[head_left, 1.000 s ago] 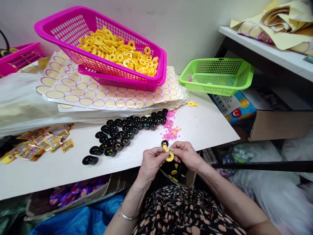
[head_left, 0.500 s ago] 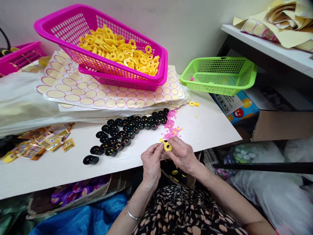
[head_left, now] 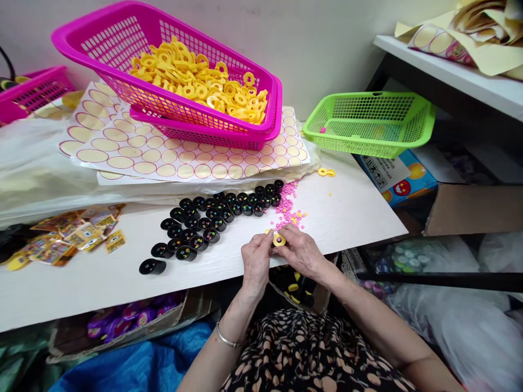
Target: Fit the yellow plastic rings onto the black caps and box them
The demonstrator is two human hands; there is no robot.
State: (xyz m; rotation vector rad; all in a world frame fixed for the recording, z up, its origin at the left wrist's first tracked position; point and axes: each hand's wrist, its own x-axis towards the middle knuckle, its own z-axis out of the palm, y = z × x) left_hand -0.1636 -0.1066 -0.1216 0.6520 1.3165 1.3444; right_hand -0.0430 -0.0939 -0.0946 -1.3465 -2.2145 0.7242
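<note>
At the table's front edge, my left hand (head_left: 256, 260) and my right hand (head_left: 301, 251) are closed on a small yellow plastic ring piece (head_left: 279, 245) between them. Something pink shows in its round hole. Just beyond my fingers lies a scatter of small pink pellets (head_left: 287, 204) with a few yellow ones. To the left stand rows of small black round cups (head_left: 211, 213), several with coloured bits inside. Another yellow ring piece (head_left: 327, 172) lies farther back on the right.
A pink basket (head_left: 163, 100) of yellow ring pieces rests tilted on another, over sticker sheets (head_left: 188, 171). A green basket (head_left: 370, 144) stands at the back right. Printed packets (head_left: 85, 234) lie left on the white table (head_left: 102, 283). Below are a cardboard box (head_left: 469, 209) and a black bar (head_left: 441, 281).
The ring piece has turned slightly in my fingers, and pink now shows in its hole, which looked dark before. My hands have moved up a little. The view has shifted slightly.
</note>
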